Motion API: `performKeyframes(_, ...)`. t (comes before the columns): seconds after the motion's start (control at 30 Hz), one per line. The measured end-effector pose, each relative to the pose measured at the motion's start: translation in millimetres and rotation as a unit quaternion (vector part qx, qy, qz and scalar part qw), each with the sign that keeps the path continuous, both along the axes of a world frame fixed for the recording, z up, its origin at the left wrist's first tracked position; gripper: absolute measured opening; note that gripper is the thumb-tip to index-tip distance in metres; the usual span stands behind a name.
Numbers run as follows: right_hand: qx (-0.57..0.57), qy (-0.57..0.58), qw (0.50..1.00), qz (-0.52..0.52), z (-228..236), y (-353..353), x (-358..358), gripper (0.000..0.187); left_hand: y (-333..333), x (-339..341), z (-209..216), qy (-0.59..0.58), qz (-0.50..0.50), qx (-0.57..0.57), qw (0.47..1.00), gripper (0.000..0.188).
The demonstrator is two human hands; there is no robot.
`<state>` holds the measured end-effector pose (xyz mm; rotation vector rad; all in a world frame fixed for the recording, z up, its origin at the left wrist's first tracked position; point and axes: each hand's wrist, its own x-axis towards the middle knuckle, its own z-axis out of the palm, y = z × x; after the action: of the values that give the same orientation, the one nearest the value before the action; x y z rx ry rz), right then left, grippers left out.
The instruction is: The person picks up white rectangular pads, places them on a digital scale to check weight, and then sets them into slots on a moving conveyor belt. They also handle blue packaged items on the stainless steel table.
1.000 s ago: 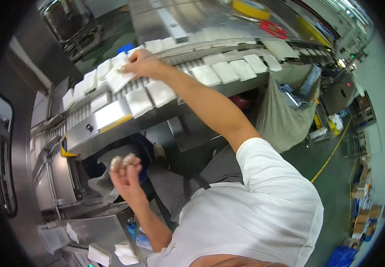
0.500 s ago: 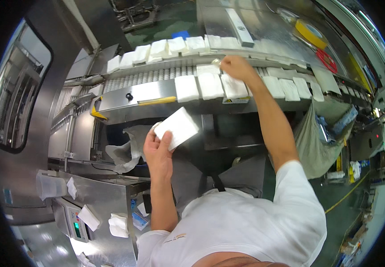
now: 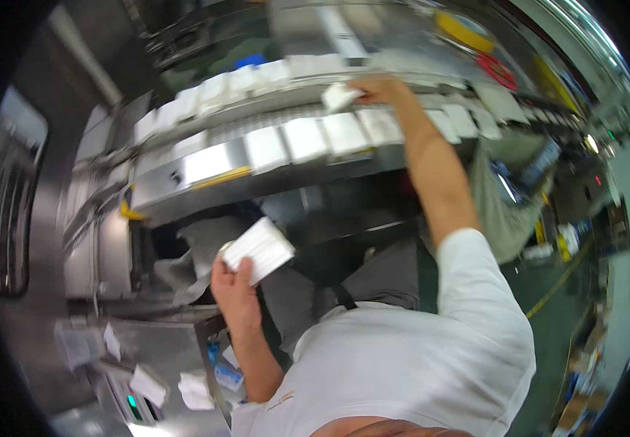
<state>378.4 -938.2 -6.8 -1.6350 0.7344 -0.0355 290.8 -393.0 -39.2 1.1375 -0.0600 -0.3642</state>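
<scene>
Conveyor line: I see a long steel conveyor [image 3: 220, 164] curving across the upper half of the frame, carrying two rows of flat white packets [image 3: 304, 138]; the near row sits close to the front lip.
Side desk: at the lower left a steel desk [image 3: 111, 349] holds a few loose white packets [image 3: 147, 384] and a small panel with a green light.
Risk, belt side: my judgement is that the reaching arm passes over the near row, so a sleeve or wrist dragging low could sweep packets off the front lip.
Risk, held stack: the stack is pinched by one corner only and tilts out over the gap below the conveyor; a slack pinch could let it slide out and drop.
Right hand: my right hand [image 3: 380, 89] is stretched out to the upper centre of the frame, fingers curled over a single white packet [image 3: 340, 95] lying skewed on the belt; it is closed on the packet's edge, touching it, though I cannot tell if it is lifted clear.
Left hand: my left hand [image 3: 233, 288], centre left, is closed narrow on a stack of white packets [image 3: 259, 249], thumb on the face and fingers behind, held below the conveyor and apart from it.
</scene>
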Motion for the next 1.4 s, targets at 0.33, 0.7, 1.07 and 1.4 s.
performKeyframes(0.33, 0.079, -0.086, 0.98, 0.158, 32, 138, 77, 0.036, 19, -16, 6, 0.038, 0.003, -0.023, 0.999, 0.047)
performKeyframes(0.7, -0.393, -0.103, 0.906, 0.12, 10, 130, 20, 0.028, -13, 1, 16, 0.014, -0.01, -0.028, 0.999, 0.047)
performKeyframes(1.07, 0.076, -0.191, 0.942, 0.265, 51, 222, -88, 0.034, -108, 48, 50, -0.195, -0.025, 0.02, 0.98, 0.051)
performKeyframes(1.4, -0.037, -0.122, 0.985, 0.118, 0, 55, 25, 0.029, -70, 5, 31, -0.176, -0.074, 0.042, 0.981, 0.052)
